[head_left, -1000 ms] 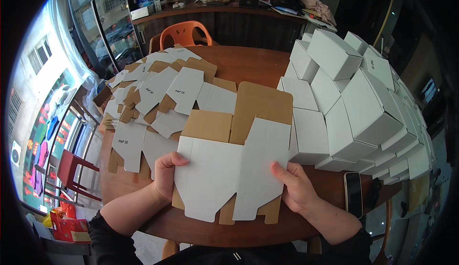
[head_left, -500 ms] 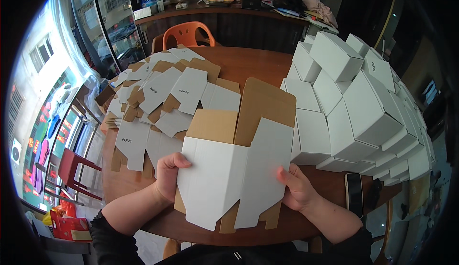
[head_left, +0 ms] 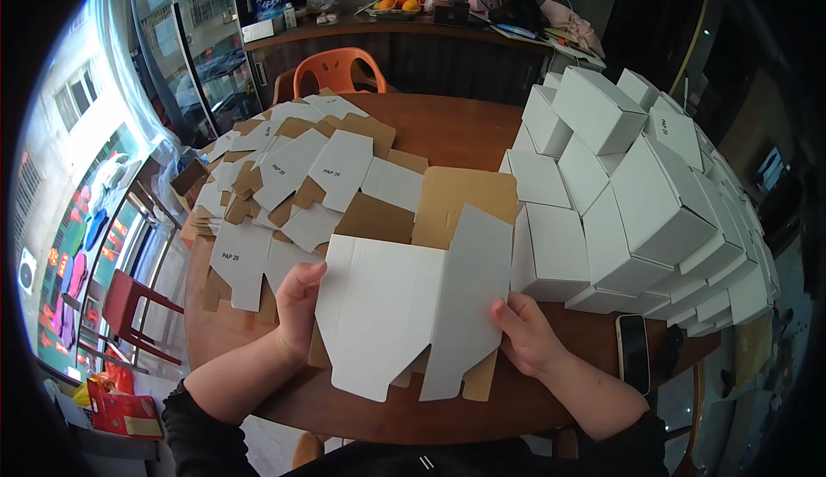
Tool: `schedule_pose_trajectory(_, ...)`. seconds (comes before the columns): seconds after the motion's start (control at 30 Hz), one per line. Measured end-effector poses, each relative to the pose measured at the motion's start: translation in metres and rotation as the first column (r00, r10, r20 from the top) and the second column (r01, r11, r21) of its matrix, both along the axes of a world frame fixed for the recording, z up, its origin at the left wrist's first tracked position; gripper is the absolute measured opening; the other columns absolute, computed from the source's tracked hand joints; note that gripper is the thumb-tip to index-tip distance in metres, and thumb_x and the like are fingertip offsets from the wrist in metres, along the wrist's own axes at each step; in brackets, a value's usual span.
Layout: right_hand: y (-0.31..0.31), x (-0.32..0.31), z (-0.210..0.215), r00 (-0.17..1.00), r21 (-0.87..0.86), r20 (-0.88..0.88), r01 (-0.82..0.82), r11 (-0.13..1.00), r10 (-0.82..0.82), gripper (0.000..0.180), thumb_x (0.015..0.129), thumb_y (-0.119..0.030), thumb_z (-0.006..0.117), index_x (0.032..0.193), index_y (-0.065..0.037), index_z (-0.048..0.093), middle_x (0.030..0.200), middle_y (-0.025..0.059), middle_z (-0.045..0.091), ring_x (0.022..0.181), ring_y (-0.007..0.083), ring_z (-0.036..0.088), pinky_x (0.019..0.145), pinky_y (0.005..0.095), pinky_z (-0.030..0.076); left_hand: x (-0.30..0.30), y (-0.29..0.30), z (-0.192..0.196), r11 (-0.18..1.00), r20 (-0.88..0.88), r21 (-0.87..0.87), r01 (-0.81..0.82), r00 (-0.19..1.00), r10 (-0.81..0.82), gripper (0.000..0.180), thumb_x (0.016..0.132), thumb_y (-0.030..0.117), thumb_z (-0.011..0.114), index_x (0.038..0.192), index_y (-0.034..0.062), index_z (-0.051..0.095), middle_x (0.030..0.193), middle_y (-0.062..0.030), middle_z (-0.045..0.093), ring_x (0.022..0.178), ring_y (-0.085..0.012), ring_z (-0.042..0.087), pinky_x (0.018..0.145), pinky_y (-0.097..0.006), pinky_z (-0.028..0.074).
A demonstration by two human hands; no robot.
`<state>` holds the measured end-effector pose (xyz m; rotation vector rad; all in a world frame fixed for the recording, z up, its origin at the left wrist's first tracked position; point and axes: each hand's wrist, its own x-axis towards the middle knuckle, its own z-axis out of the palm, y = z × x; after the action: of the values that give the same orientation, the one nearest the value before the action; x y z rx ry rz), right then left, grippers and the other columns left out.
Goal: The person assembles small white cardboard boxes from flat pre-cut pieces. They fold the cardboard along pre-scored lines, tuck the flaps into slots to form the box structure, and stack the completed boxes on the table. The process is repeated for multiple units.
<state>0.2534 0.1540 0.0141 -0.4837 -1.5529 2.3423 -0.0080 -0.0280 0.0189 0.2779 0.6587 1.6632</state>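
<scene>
Between my hands is a partly opened cardboard box [head_left: 387,309], white outside and brown inside, its top flaps standing up and its notched bottom flaps hanging down. My left hand [head_left: 301,309] grips its left edge, thumb near the front panel. The right edge is held by my right hand [head_left: 529,335], thumb on the white side panel and fingers behind. A heap of flat white-and-brown box blanks [head_left: 288,167] lies to the left on the table. Stacked on the right are many folded white boxes [head_left: 662,206].
The round brown table [head_left: 447,120] carries all of this. A dark phone [head_left: 633,355] lies near its right edge. Beyond stands an orange chair [head_left: 340,68], before a counter [head_left: 404,26] with fruit and bags. A red stool [head_left: 133,313] is on the left.
The box has opened further between my hands, its front and side panels now at a clearer angle. My right hand has moved slightly inward to the left; the view has tilted slightly.
</scene>
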Motion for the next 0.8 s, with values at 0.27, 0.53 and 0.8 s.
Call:
schedule_pose_trajectory(0.27,-0.001,-0.006,-0.002,0.994,-0.059,0.111,-0.008,0.998,0.015,0.049,0.113,-0.039,0.036,0.142,-0.003,0.051,0.134,0.0077,0.062,0.124,0.0171,0.059,0.107,0.0409,0.045,0.009,-0.008,-0.008,0.975,-0.424,0.098,0.199,0.895,-0.14,0.083,0.092,0.052,0.061,0.154,0.0037,0.033,0.149,-0.018,0.046,0.135,-0.0314,0.048,0.111,-0.046,0.041)
schedule_pose_trajectory(0.53,-0.005,-0.011,0.009,0.988,0.28,-0.149,0.068,0.958,-0.027,0.074,0.111,-0.04,0.042,0.164,-0.006,0.004,0.166,0.0122,0.021,0.148,0.0253,0.032,0.12,0.0427,0.028,0.039,0.01,0.011,0.969,-0.738,0.246,0.021,0.653,0.173,0.103,0.1,0.051,0.053,0.162,0.0075,-0.017,0.169,-0.0156,0.009,0.153,-0.0264,0.019,0.123,-0.043,0.016)
schedule_pose_trajectory(0.8,0.0,-0.01,0.009,0.979,0.517,-0.195,0.152,0.843,-0.056,0.099,0.101,-0.057,0.055,0.164,-0.005,0.0,0.17,0.0134,0.011,0.157,0.0278,0.012,0.125,0.0454,0.011,0.046,0.017,-0.001,0.937,-0.839,0.281,0.208,0.528,0.134,0.113,0.097,0.043,0.063,0.16,0.0057,-0.022,0.171,-0.0152,-0.012,0.158,-0.027,-0.005,0.125,-0.045,0.006)
